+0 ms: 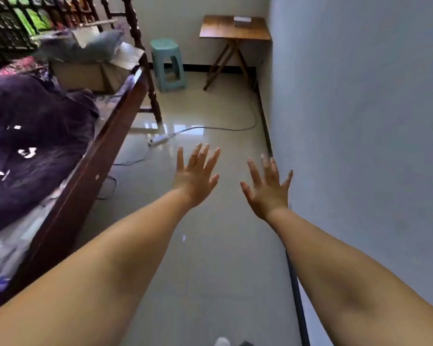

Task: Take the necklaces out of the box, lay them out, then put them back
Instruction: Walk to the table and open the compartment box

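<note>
On the left I see a bed (68, 171) with a purple blanket (33, 136). In the middle my left hand (195, 178) and right hand (267, 191) are stretched out over the shiny floor (210, 258), fingers spread wide and holding nothing. Far away on the right, a small pale box (242, 20) sits on a wooden table (235, 31) by the wall (360, 121).

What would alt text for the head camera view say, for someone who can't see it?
Two bare arms stretch forward over a glossy tiled floor, left hand and right hand open, fingers spread, holding nothing. At the far wall stands a small wooden folding table with a pale box on top, a green plastic stool beside it. A dark wooden bed runs along the left.
</note>
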